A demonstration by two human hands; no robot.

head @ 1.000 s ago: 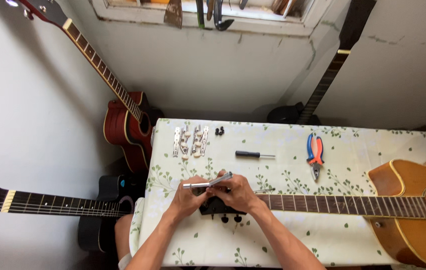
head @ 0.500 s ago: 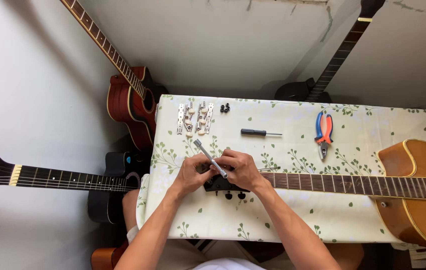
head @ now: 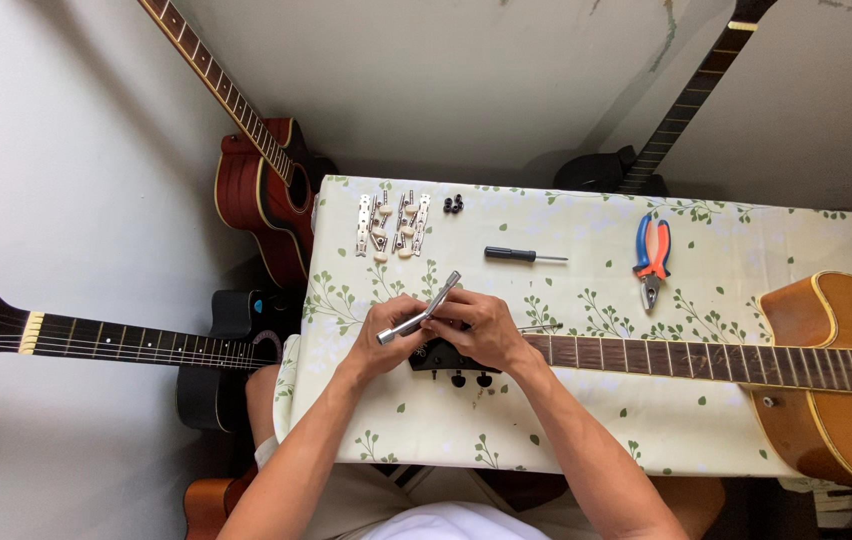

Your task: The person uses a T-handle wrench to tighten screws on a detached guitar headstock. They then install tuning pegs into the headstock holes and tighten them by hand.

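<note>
On floral tablecloth: acoustic guitar, headstock under both hands. Left hand and right hand jointly grasp silver metal tool. Nearby: screwdriver, pliers, tuner plates.

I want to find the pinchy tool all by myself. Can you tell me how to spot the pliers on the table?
Start at the table with the leafy green-and-white cloth and the brown acoustic guitar lying across it. Look just above the guitar's neck, toward the far edge: there lie the pliers. They alone have bright blue-and-orange handles; the screwdriver beside them is thin and black.
</note>
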